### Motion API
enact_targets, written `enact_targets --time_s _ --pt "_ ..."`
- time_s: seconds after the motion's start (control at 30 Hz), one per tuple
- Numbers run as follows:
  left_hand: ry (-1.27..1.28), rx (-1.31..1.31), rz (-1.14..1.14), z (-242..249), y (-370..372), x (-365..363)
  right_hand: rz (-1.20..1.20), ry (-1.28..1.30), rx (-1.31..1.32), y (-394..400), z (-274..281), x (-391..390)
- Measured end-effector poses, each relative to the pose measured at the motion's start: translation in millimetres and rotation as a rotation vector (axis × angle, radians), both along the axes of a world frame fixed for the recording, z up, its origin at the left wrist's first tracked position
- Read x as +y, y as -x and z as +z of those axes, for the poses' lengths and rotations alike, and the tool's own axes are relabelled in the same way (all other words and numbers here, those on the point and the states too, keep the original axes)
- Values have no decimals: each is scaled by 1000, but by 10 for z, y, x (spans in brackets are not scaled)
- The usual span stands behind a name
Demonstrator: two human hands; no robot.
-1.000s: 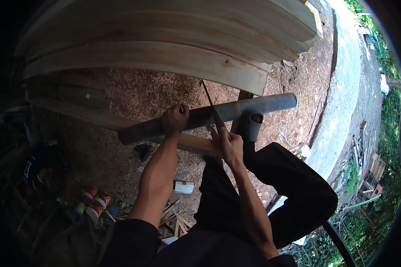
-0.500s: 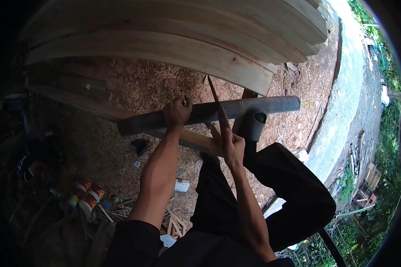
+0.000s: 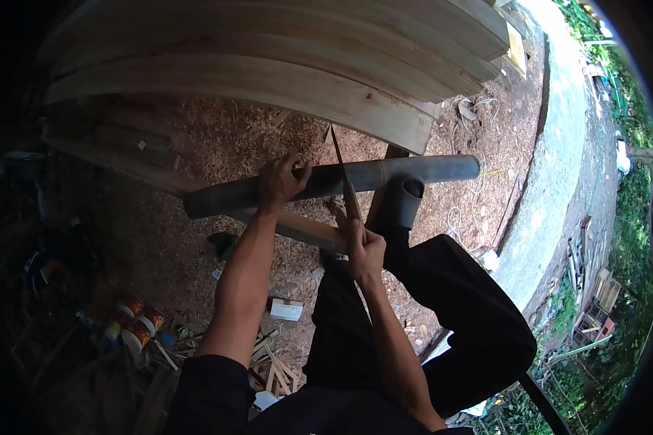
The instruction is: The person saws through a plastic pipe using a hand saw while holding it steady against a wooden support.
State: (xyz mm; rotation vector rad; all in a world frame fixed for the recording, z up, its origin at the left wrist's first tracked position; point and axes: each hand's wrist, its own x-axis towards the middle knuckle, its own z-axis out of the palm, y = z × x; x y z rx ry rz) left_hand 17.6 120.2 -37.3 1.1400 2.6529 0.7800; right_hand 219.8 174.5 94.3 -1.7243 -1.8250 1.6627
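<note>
A long dark grey pipe [image 3: 428, 169] lies crosswise in front of me, tilted up slightly to the right. My left hand [image 3: 281, 181] presses on it left of the middle, its fingers curled over the top. In my right hand [image 3: 366, 251], closed round the handle, is a handsaw [image 3: 346, 172]. Its narrow blade points away from me and crosses the pipe between my left hand and my foot. A black clog [image 3: 401, 203] on my foot rests against the pipe. Beneath it runs a wooden beam [image 3: 308, 230]. How deep the blade sits cannot be seen.
Long wooden boards [image 3: 254, 80] are stacked just beyond the pipe. Wood shavings [image 3: 225, 134] cover the ground. At lower left lie several tins [image 3: 139, 330] and wood offcuts [image 3: 274, 370]; a white box [image 3: 286, 309] sits nearby. A concrete strip [image 3: 559, 145] runs along the right.
My right hand has drawn the saw a little towards me along its stroke. My left hand stays on the pipe. The whole view has shifted slightly.
</note>
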Motion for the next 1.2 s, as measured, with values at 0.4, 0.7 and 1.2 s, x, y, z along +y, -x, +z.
enact_targets --time_s 0.4,0.7,1.2 --pt "469 -49 -466 -18 -295 -350 185 50 -140 -155 174 180" --pt "538 -206 -453 159 -121 -159 144 41 -114 -53 65 152" --pt "400 -311 -334 66 -286 -351 182 95 -78 -83 45 309"
